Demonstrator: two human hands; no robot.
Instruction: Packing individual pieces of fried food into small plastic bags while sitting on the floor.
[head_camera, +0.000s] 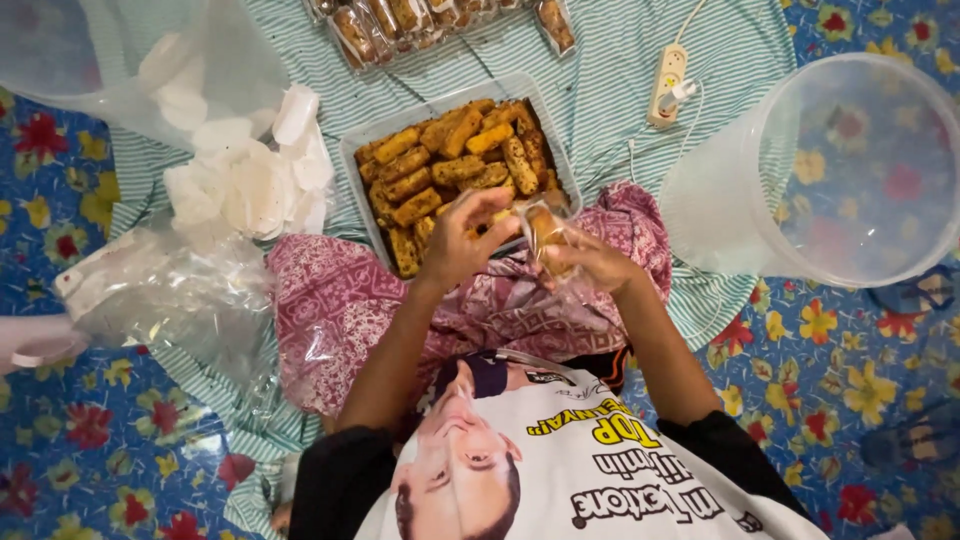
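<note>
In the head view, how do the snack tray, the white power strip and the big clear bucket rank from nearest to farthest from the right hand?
1. Snack tray: just above the right hand, partly under it.
2. Clear bucket: off to the right.
3. Power strip: up on the striped cloth; nearly as far as the bucket, so this order is uncertain.

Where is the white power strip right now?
In the head view the white power strip lies at upper right on the green striped cloth, between the tray of fried snacks and the clear plastic tub.

snack tray (362, 152) ahead, big tub (870, 170) right, wrapper pile (250, 185) left
</note>
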